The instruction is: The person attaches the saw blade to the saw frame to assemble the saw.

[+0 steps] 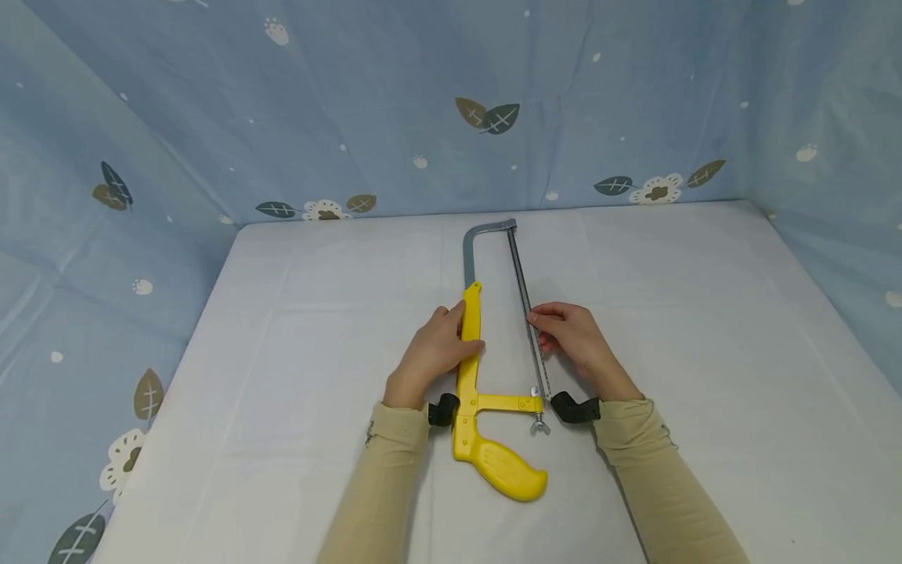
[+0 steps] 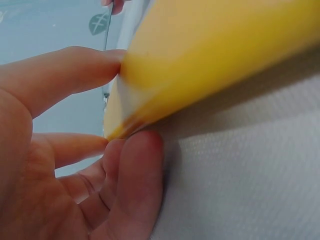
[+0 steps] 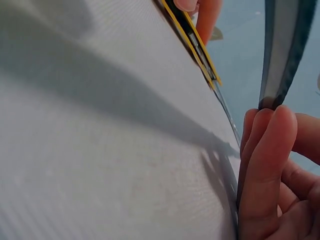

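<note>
A hacksaw lies flat on the white table (image 1: 705, 329), its yellow pistol handle (image 1: 503, 466) nearest me. My left hand (image 1: 433, 352) grips the yellow frame bar (image 1: 470, 345) from the left, thumb across it. In the left wrist view the left hand (image 2: 125, 105) pinches that yellow bar (image 2: 215, 55) between fingertip and thumb. My right hand (image 1: 574, 337) pinches the thin steel blade (image 1: 524, 305) from the right at mid length. In the right wrist view the right hand (image 3: 270, 130) has its curled fingers closed on the blade (image 3: 280, 50).
The grey metal bow (image 1: 479, 235) of the saw reaches toward the table's far edge. A wing nut (image 1: 539, 425) sits at the blade's near end. Blue patterned cloth walls (image 1: 423, 102) enclose the table on three sides. Black wrist mounts (image 1: 576, 407) sit at both cuffs.
</note>
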Action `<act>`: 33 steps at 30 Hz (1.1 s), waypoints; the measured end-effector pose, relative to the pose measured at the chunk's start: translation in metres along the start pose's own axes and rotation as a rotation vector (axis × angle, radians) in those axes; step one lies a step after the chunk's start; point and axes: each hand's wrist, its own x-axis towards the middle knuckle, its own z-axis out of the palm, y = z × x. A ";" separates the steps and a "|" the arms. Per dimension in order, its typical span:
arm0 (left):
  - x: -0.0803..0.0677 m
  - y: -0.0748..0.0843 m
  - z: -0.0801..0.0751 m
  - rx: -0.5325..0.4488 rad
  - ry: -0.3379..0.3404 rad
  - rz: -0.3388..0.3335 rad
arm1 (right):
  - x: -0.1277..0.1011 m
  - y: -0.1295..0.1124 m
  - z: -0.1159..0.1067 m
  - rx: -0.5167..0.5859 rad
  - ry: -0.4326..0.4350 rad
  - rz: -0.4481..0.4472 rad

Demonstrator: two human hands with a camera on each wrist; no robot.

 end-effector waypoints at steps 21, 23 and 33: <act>0.004 -0.002 0.001 -0.013 0.010 0.007 | 0.001 -0.001 -0.001 0.011 0.026 0.001; 0.004 -0.001 0.001 -0.011 0.009 0.004 | 0.001 -0.001 -0.002 0.017 0.026 0.006; 0.004 0.000 0.001 -0.001 0.001 -0.004 | -0.001 -0.002 -0.003 0.027 0.026 0.012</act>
